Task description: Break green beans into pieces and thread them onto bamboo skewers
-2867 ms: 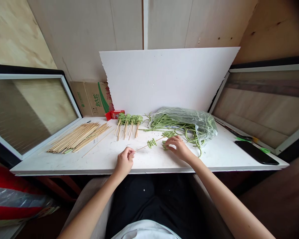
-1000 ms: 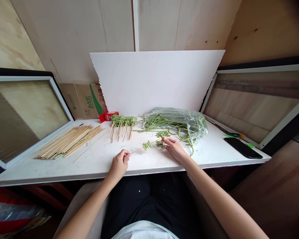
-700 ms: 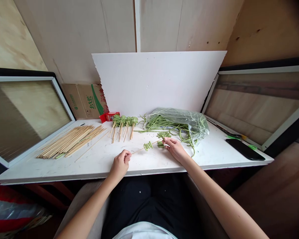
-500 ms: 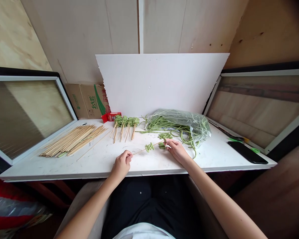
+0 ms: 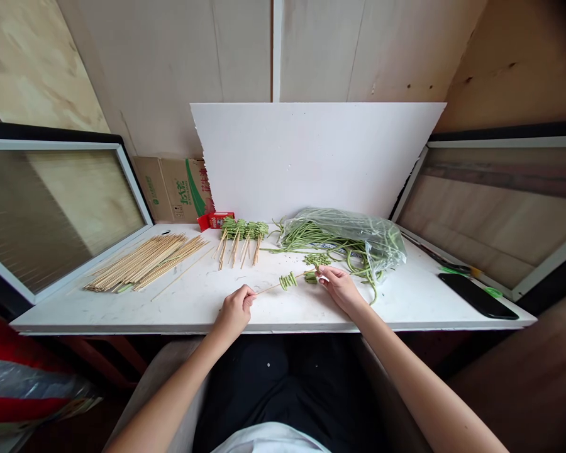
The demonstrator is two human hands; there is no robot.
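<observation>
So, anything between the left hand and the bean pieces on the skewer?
Nothing visible in the way: only a bare stretch of the skewer runs from the left hand to the threaded bean pieces.

1. Your left hand (image 5: 238, 308): closed on the near end of one thin skewer (image 5: 268, 289), slanting up to the right, green bean pieces (image 5: 288, 280) threaded mid-length.
2. Your right hand (image 5: 340, 288): fingertips pinched at the far end; exact grip too small to tell.
3. Beside that hand: cut bean piles (image 5: 316, 259).
4. Behind it: long beans (image 5: 306, 234), partly inside a clear plastic bag (image 5: 387, 239).
5. To your left: bare skewers (image 5: 144, 261), heaped.
6. Farther back: loaded skewers (image 5: 248, 229), beside a red box (image 5: 221, 219).
7. To your right: black phone (image 5: 476, 296), lying flat.
</observation>
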